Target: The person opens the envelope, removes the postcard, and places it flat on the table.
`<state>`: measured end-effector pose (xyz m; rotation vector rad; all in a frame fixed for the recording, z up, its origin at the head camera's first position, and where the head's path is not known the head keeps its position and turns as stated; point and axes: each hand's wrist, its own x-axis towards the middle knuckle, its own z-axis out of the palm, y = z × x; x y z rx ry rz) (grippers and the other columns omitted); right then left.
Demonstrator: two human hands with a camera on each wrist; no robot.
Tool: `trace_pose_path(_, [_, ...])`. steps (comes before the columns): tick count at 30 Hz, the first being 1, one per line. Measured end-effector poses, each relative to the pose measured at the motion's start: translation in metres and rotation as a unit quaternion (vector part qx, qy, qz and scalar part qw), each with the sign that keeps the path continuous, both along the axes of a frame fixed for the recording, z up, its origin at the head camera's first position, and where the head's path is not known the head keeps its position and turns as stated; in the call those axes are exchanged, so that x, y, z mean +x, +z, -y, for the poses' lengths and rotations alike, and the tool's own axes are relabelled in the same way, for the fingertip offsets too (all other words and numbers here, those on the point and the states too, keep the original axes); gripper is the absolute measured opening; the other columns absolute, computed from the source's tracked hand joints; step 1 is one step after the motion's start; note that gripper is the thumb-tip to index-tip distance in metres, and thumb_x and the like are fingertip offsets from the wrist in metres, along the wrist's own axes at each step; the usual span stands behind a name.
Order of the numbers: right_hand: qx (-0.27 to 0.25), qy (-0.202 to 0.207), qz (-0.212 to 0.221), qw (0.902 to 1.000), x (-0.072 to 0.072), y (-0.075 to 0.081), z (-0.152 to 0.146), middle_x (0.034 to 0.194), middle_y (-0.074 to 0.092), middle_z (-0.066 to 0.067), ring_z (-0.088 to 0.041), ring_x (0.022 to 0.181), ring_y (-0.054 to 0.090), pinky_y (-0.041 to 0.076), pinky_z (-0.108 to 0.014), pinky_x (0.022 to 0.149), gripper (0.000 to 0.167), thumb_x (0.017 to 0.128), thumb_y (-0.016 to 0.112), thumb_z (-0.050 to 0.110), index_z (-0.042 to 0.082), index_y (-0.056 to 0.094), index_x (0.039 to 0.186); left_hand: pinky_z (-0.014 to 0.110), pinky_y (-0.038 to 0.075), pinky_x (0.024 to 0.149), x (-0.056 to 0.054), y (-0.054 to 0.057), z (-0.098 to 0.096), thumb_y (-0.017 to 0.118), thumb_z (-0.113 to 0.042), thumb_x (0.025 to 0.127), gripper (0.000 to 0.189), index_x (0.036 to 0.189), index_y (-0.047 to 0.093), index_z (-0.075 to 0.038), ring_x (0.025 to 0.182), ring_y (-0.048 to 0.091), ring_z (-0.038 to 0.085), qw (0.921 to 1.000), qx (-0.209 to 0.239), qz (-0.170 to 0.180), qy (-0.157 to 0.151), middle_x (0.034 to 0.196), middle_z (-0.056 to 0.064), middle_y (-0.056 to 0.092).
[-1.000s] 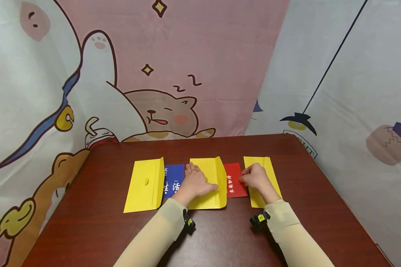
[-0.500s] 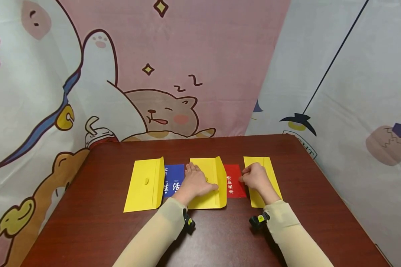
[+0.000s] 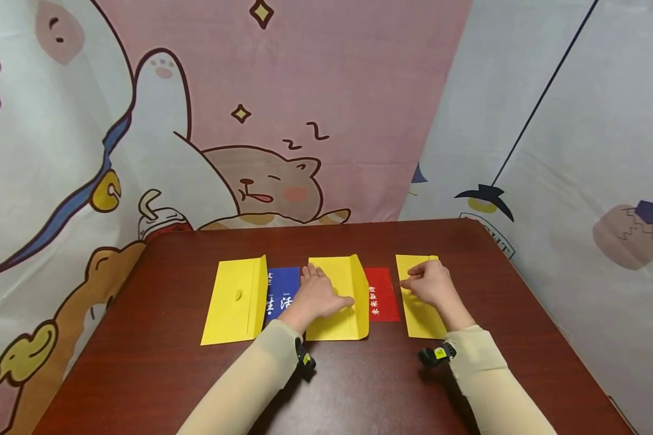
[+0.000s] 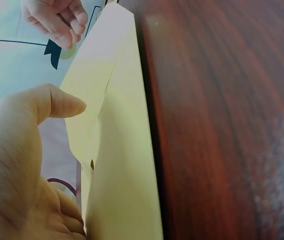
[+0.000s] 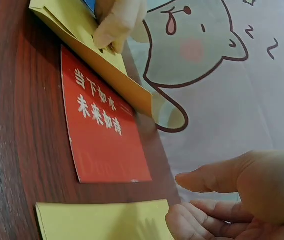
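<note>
My left hand (image 3: 317, 300) rests on the middle yellow envelope (image 3: 341, 329), fingers straight and thumb spread out toward the raised flap. The flap stands up along the envelope's right side. A red card (image 3: 382, 296) with white characters lies flat, its left part tucked behind that flap in the head view. Over the right yellow envelope (image 3: 421, 320) hovers my right hand (image 3: 434, 285), fingers loosely bent and holding nothing. The right wrist view shows a gap between this hand's thumb and fingers, with the red card (image 5: 106, 145) lying apart from them.
On the left lies another yellow envelope (image 3: 234, 314) with its flap raised. Between it and the middle envelope is a blue card (image 3: 282, 293) with white characters, partly covered. All lie on a dark brown table (image 3: 370, 386) before a cartoon-printed cloth (image 3: 359, 90).
My right hand has left the red card's right edge and moved right, over the right envelope. The card has shifted slightly left and lies flatter. My left hand stays put.
</note>
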<state>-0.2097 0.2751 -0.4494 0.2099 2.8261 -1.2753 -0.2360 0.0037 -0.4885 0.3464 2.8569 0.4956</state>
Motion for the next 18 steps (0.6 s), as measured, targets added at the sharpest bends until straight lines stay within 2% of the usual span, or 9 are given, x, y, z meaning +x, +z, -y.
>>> trace_pose_path(4, [0.009, 0.0, -0.005, 0.9999, 0.003, 0.002, -0.01, 0.092, 0.076, -0.019, -0.027, 0.073, 0.073, 0.058, -0.03, 0.059, 0.044, 0.09, 0.083, 0.011, -0.016, 0.068, 0.122, 0.053, 0.014, 0.127, -0.001, 0.001, -0.001, 0.065, -0.072, 0.087, 0.122, 0.162, 0.021, 0.013, 0.158, 0.008, 0.05, 1.0, 0.002, -0.009, 0.002, 0.169, 0.035, 0.009])
trace_pose_path(8, [0.008, -0.007, -0.002, 0.9999, 0.006, 0.001, -0.02, 0.094, 0.075, -0.019, -0.031, 0.077, 0.074, 0.058, -0.031, 0.062, 0.046, 0.092, 0.082, 0.013, -0.016, 0.066, 0.124, 0.053, 0.015, 0.127, 0.0, 0.007, -0.003, 0.066, -0.07, 0.087, 0.119, 0.162, 0.022, 0.012, 0.158, 0.008, 0.048, 0.9994, 0.018, -0.029, -0.001, 0.17, 0.034, 0.011])
trace_pose_path(15, [0.035, -0.017, -0.01, 0.9992, 0.009, -0.002, -0.035, 0.098, 0.074, -0.021, -0.022, 0.075, 0.067, 0.057, -0.033, 0.067, 0.049, 0.094, 0.082, 0.018, -0.015, 0.066, 0.125, 0.049, 0.014, 0.127, 0.003, 0.016, -0.013, 0.066, -0.067, 0.089, 0.117, 0.164, 0.018, 0.009, 0.16, 0.006, 0.043, 0.9977, 0.042, -0.045, -0.026, 0.172, 0.029, 0.009])
trace_pose_path(18, [0.042, -0.016, -0.013, 0.9989, 0.012, -0.002, -0.041, 0.101, 0.074, -0.023, -0.023, 0.077, 0.068, 0.058, -0.035, 0.068, 0.05, 0.095, 0.081, 0.019, -0.017, 0.065, 0.126, 0.048, 0.013, 0.127, 0.005, 0.019, -0.02, 0.068, -0.065, 0.091, 0.116, 0.165, 0.016, 0.008, 0.16, 0.005, 0.041, 0.9966, 0.051, -0.049, -0.042, 0.173, 0.028, 0.007])
